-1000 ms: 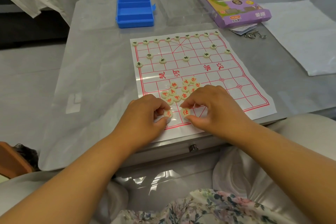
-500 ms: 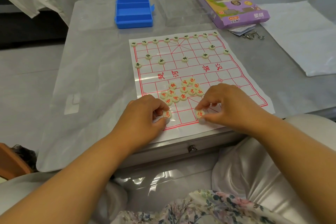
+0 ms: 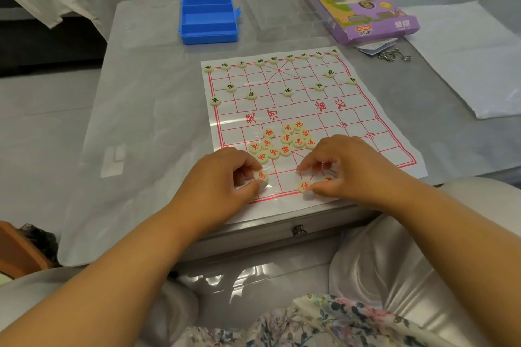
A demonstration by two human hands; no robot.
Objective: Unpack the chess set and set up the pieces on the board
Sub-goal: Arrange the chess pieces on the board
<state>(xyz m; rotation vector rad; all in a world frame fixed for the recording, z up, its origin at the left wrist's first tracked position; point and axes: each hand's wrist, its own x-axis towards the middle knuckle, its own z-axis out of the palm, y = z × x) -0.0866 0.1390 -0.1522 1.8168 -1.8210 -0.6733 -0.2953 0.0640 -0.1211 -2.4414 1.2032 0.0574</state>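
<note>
While hands (image 3: 284, 175) pinch them, cream discs (image 3: 260, 176), red characters.

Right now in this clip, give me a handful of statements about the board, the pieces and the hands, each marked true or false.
1. The left hand pinches a red-lettered piece at the board's near edge. True.
2. The far rows of the board hold red-lettered pieces. False: those pieces carry dark lettering.
3. A loose cluster of red pieces lies on the near half, not yet placed. True.
4. The blue box is full of pieces. False: its compartments show none.
5. The right hand rests on the purple carton. False: it is at the near edge, fingers on a red piece.
</note>
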